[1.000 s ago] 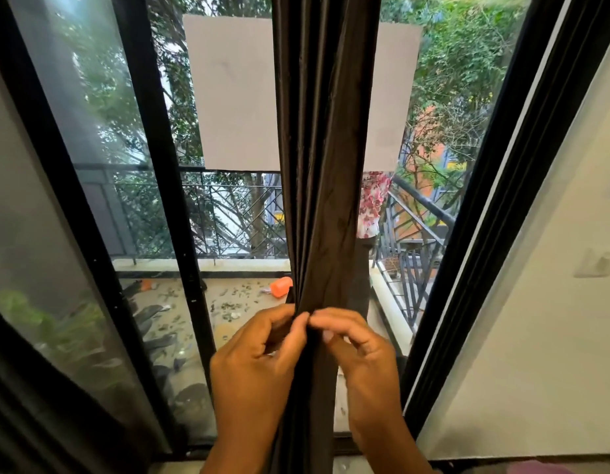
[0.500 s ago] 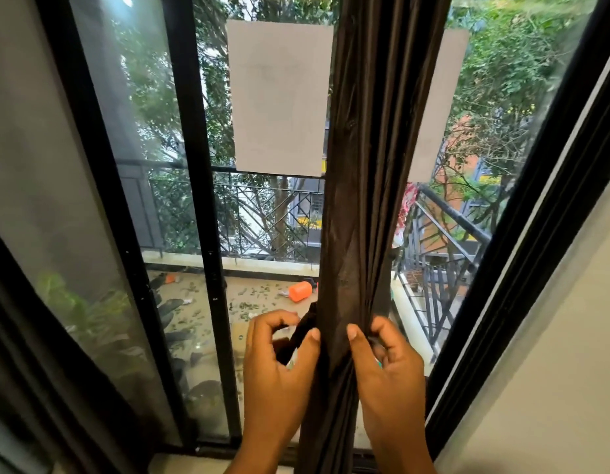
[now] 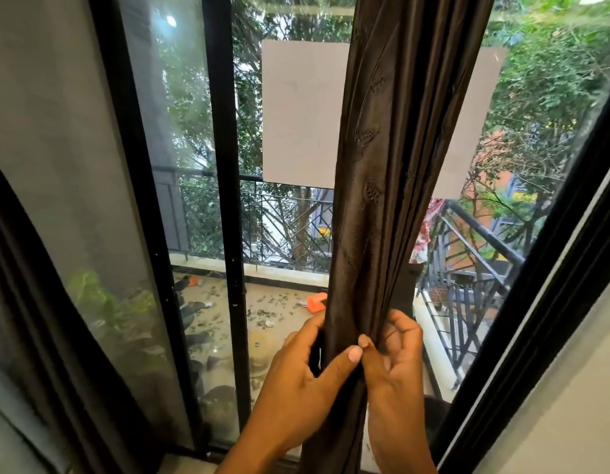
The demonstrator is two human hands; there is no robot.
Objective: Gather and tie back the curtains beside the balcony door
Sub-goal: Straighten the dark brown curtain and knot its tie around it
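Note:
A dark brown curtain [image 3: 382,172] hangs gathered into a narrow bundle in front of the glass balcony door [image 3: 279,234]. My left hand [image 3: 296,381] wraps the bundle from the left, its thumb across the front folds. My right hand [image 3: 396,367] grips it from the right with curled fingers, thumb tip meeting my left thumb. A dark strip, perhaps a tie-back [image 3: 317,354], shows between my left fingers and the curtain. A second dark curtain [image 3: 47,336] hangs at the far left.
Black door frames [image 3: 225,165] stand left of the bundle and a black frame [image 3: 543,285] slants at the right beside a pale wall [image 3: 577,405]. Outside lie a littered balcony floor, an orange object [image 3: 316,300] and a metal railing [image 3: 474,268].
My hands have closed round the curtain bundle, thumbs now meeting at the front. The view has shifted so the curtain and hands sit further right.

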